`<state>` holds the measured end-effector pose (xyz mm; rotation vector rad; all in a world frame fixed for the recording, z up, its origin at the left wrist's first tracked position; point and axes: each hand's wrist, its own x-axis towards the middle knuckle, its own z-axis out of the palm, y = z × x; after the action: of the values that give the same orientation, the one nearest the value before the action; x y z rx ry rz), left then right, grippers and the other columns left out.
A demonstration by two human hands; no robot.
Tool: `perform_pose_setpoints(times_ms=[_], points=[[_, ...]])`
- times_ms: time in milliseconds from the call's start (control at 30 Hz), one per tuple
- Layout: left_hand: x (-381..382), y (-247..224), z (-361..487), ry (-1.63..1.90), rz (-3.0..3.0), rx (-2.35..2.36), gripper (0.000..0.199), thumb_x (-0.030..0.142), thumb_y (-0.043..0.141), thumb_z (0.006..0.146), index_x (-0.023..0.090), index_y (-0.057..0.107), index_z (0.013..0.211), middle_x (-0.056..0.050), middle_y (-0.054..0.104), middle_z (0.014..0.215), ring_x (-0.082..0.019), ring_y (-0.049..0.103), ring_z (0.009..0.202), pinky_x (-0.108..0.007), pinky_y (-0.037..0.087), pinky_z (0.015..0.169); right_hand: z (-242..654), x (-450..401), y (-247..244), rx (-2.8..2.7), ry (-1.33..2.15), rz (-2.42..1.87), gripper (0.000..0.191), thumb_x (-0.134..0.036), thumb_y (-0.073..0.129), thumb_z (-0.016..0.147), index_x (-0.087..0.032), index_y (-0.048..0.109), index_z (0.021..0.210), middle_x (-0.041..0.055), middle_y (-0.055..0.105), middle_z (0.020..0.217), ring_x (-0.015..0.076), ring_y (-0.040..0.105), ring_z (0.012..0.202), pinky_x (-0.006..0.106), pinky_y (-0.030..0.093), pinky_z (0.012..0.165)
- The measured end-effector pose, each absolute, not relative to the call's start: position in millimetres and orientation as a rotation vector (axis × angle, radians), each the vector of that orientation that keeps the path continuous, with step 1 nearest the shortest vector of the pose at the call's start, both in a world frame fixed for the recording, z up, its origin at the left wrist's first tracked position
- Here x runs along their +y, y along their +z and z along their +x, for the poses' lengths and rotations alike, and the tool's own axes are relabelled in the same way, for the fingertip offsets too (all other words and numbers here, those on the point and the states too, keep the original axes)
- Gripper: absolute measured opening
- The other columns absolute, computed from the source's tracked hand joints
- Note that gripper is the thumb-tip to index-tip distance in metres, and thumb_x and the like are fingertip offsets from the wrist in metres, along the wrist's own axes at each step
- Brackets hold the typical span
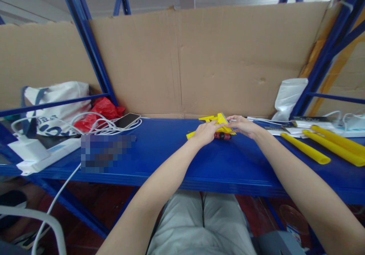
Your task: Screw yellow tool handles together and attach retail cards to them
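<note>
- The yellow part (221,118) is sitting right of centre in the frame, over the blue table (159,152), between the fingers of both hands.
- The left hand (207,131) is reaching in from the lower left; its fingers are touching the left side of the part. Whether they are gripping or merely resting cannot be told.
- The right hand (243,125) is approaching from the lower right, fingers bending narrowly, their tips meeting the part's right edge. Closure around it is not showing clearly.
- A black-and-red object (224,136) is lying just below the part, between the hands.
- A yellow end (190,135) is protruding left of the left hand.
- Yellow tubes (305,147) are lying at the right of the frame, apart from both hands.
</note>
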<state>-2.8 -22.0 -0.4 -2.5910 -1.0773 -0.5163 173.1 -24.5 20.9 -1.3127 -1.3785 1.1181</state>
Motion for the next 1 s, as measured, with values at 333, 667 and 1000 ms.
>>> perform_pose_setpoints(times_ms=[333,667,1000], points=[[-20.8,-4.3,-0.9,-0.528,-2.605,-1.167,0.053,0.008,0.038,0.083,0.028,0.042,0.133,-0.006,0.050,0.130,-0.021,0.054,0.110,-0.036,0.046,0.090,173.5,-12.1,6.6,-1.492,0.882,-1.306,0.030,-0.014,0.065,0.063,-0.021,0.050,0.087,0.0004,0.061,0.077,0.0126,0.058,0.069,0.026,0.047,0.062],[-22.1,-4.3,-2.1,-0.508,-2.581,-1.232,0.053,0.008,0.039,0.083,0.026,0.042,0.132,-0.006,0.053,0.125,-0.020,0.056,0.106,-0.033,0.047,0.088,175.5,-0.9,-0.5,-1.931,0.231,-1.185,0.003,-0.021,0.058,0.066,-0.019,0.058,0.064,0.0030,0.062,0.074,0.0179,0.058,0.078,0.036,0.045,0.081],[-22.3,-3.8,-0.8,-0.491,-2.567,-1.281,0.051,0.010,0.041,0.084,0.026,0.043,0.131,-0.007,0.052,0.126,-0.019,0.056,0.106,-0.033,0.047,0.088,163.2,-7.6,0.8,-1.734,0.334,-1.427,0.007,-0.018,0.054,0.069,-0.018,0.054,0.062,0.0021,0.059,0.068,0.0153,0.054,0.070,0.032,0.044,0.074]])
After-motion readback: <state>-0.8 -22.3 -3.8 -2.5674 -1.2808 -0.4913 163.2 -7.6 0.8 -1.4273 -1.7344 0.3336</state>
